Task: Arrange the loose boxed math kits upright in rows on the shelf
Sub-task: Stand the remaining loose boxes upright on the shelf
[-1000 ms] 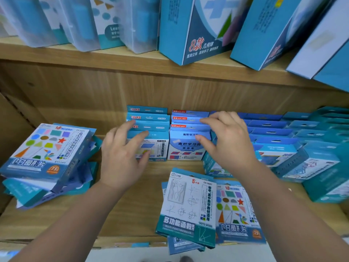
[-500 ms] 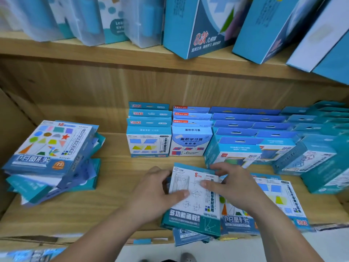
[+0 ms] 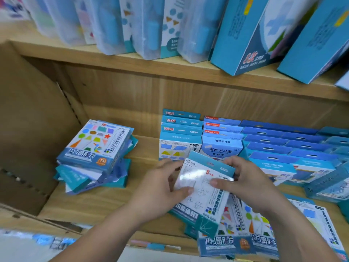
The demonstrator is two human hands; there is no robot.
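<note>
- Both hands are on one flat white-and-teal box (image 3: 203, 188) with line drawings on its face, held tilted just above the front part of the wooden shelf (image 3: 94, 203).
- Left hand (image 3: 160, 191) is curled around the box's left edge, thumb on top, fingers underneath as far as I can see.
- Right hand (image 3: 247, 184) pinches the right edge near the top corner, thumb lying across the printed face.
- Under the box there's a messy pile of flat boxes (image 3: 243, 235) with colourful shapes, hanging a bit over the shelf's front edge.
- Toward the back of the shelf, boxes already stand upright in rows (image 3: 200, 137), going off to the right.
- Near the shelf's left end sits a sloppy stack (image 3: 96, 156) of the shape boxes, lying flat.
- Upper shelf holds bigger blue boxes (image 3: 245, 35) and clear cases (image 3: 113, 25), pretty blurry.
</note>
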